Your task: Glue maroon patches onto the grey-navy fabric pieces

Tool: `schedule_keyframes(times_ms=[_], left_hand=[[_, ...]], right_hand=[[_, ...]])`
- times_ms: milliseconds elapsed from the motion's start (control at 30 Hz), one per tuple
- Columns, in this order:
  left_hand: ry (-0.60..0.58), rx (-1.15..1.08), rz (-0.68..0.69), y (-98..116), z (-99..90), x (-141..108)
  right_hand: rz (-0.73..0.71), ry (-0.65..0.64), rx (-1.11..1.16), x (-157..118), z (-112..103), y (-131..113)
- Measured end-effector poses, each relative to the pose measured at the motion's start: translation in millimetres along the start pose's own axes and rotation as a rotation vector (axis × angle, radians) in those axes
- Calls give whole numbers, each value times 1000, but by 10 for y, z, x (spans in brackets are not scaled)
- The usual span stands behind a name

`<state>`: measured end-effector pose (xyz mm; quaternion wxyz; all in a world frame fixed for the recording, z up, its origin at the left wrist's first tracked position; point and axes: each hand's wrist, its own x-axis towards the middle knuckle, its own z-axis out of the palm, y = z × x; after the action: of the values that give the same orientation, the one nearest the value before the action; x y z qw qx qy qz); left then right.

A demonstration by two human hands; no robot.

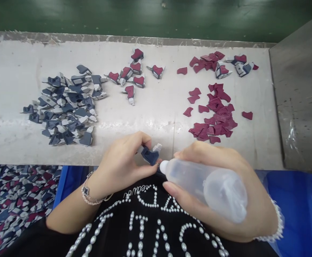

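Note:
My left hand [120, 162] pinches a small navy and white piece of shoe-like material [149, 156] at the front edge of the pale worktable [158, 107]. My right hand [233, 192] grips a translucent plastic squeeze bottle [206, 187] lying nearly level. The bottle's white tip [163, 166] points left and sits just beside the held piece, and I cannot tell whether they touch. A heap of navy and white pieces [67, 109] lies on the table to the left. Several pieces with maroon patches [133, 73] lie beyond my hands, and loose maroon patches [212, 114] lie to the right.
A blue bin [67, 182] of mixed navy, white and maroon pieces [16, 203] sits below the table's left front edge. Blue plastic sheeting [297, 210] lies at lower right. A grey panel [300, 89] rises at right, with a green surface [156, 18] beyond the table.

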<state>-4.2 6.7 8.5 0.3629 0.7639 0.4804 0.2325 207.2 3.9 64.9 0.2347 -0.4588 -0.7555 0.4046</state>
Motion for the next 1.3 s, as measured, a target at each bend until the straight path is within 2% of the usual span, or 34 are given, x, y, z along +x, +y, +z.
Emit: schedule_keyframes(times_ms=[133, 333, 600, 767, 1100, 1233, 1300], left_hand=[[-5, 20, 4, 3, 9, -5], [21, 26, 1, -18, 33, -11], [-18, -14, 12, -2, 15, -6], [-15, -33, -11, -6, 16, -5], [2, -62, -16, 5, 7, -13], [17, -67, -32, 20, 3, -6], [42, -116, -42, 14, 9, -10]], right_hand=[[-2, 82, 31, -6, -10, -7], [-7, -8, -47, -34, 51, -25], [-24, 84, -9, 24, -10, -37], [-67, 92, -43, 43, 29, -46], [-9, 150, -34, -15, 20, -18], [-12, 82, 21, -29, 8, -19], [29, 99, 28, -56, -26, -23]])
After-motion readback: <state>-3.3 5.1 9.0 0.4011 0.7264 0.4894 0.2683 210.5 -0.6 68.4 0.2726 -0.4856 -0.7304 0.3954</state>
